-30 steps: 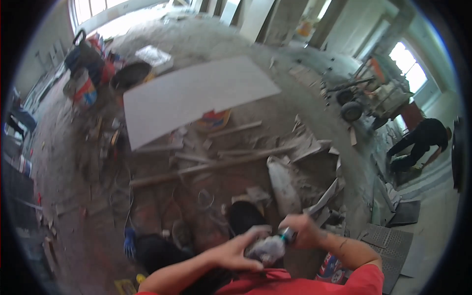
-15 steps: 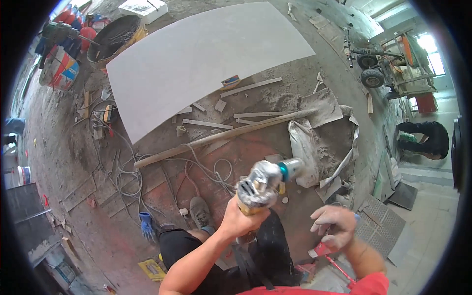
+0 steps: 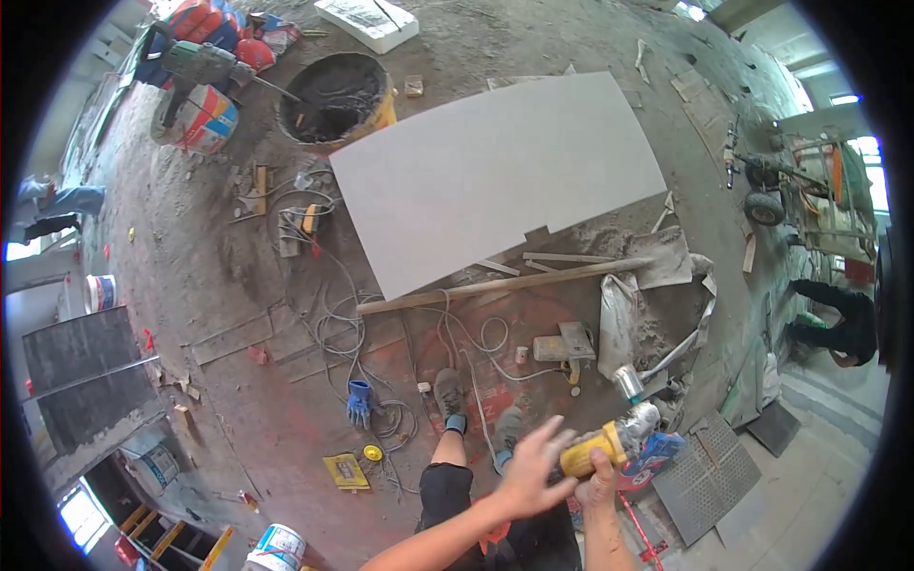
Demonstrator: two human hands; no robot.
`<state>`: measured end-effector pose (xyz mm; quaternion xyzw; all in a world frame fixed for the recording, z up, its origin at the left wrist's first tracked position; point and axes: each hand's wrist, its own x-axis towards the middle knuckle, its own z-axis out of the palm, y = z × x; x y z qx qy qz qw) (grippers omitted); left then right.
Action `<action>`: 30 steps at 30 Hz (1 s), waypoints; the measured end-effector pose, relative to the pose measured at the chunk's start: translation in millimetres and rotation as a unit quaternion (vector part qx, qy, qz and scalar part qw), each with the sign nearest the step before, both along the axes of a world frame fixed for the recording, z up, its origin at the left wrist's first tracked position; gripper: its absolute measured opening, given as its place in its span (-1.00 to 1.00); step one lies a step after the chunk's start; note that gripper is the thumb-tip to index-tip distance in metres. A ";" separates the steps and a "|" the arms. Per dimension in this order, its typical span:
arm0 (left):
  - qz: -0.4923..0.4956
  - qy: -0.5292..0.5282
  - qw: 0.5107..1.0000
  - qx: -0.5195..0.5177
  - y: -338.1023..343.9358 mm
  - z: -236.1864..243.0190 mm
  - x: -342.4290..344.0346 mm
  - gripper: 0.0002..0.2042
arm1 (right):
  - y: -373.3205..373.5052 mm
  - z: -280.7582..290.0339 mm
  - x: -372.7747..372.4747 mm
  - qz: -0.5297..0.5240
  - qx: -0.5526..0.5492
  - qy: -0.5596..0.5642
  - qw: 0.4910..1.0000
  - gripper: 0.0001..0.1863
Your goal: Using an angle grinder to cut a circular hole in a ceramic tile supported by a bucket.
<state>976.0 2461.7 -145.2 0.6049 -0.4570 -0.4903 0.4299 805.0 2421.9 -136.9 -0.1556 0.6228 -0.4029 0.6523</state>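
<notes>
Dusty work floor (image 3: 209, 400), with a yellow power tool (image 3: 609, 443) held above it at near right.
Right hand (image 3: 596, 489) grips the yellow body (image 3: 583, 457), thumb across it, other fingers mostly hidden; left hand (image 3: 533, 476) is beside the rear end, fingers spread, contact uncertain. The tool is probably rigid and fairly heavy, weighted toward its silver head (image 3: 640, 419); its slim body seems the best hold, though dust could make it slippery.

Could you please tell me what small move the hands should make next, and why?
Probably close the left hand around the rear of the yellow power tool: that hand is open beside it, only the right hand seems to grip it, and the silver attachment points away from the person.
</notes>
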 end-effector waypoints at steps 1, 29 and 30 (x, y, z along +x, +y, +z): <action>0.036 -0.011 0.999 0.000 -7.1 -2.7 20.0 -0.31 | -8.2 3.6 -1.6 0.008 -0.010 -0.024 1.000 -0.55; 0.456 -0.277 0.804 0.263 -403.9 -282.9 612.1 -0.15 | -284.5 -26.4 133.9 -0.045 0.045 0.126 0.990 -0.51; 0.424 -0.302 0.812 0.263 -424.6 -291.6 635.1 -0.13 | -281.7 -32.0 138.5 -0.068 0.066 0.101 0.990 -0.52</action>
